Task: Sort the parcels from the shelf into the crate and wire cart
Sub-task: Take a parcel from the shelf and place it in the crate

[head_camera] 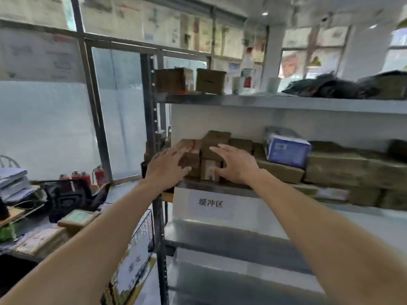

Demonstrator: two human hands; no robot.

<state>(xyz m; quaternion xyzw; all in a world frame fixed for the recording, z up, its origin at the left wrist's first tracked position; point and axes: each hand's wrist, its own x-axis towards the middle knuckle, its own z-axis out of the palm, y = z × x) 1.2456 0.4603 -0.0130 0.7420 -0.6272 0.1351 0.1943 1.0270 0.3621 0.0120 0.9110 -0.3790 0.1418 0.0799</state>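
Left grip [164,166] fingers spread, right grip [236,162] likewise — small brown parcels [211,159] between them, shelf [286,102]

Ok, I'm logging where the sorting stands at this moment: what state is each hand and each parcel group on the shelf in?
left hand: open, fingers spread, at the taped parcel.
right hand: open, reaching, gripping nothing.
taped parcel: on the middle shelf, closed.
small brown boxes: stacked on the shelf, closed, unlifted.
blue box: tilted atop the brown cartons.
top-shelf boxes: upright, untouched.
wire cart: beside the shelf; contents unclear.
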